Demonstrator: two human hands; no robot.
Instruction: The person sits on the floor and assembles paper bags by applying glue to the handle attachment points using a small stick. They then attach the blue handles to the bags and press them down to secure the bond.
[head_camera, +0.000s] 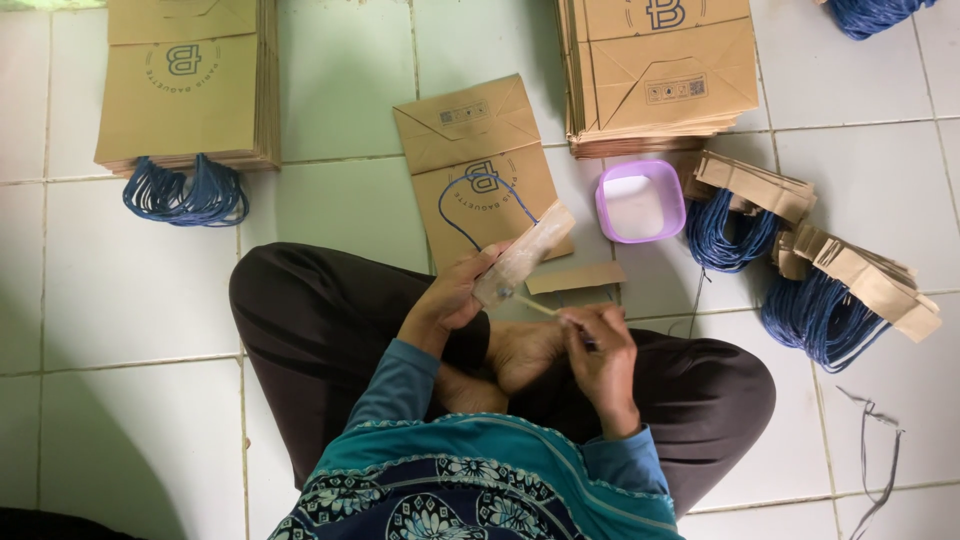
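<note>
My left hand (452, 298) holds a narrow cardboard strip (524, 254) shiny with glue, a blue cord handle (466, 196) looping from it over a flat brown paper bag (478, 165) on the floor. My right hand (598, 352) grips a thin stick brush (534, 305) whose tip touches the strip's lower end. A lilac tub (640, 200) of white glue sits just beyond, to the right. Another cardboard strip (574, 277) lies on the tiles beside the bag.
Stacks of brown paper bags stand at the far left (185, 85), with blue handles sticking out, and far centre (660, 70). Bundles of strips with blue cords (820, 280) lie at right. Loose cord scraps (872, 440) trail on the tiles. I sit cross-legged.
</note>
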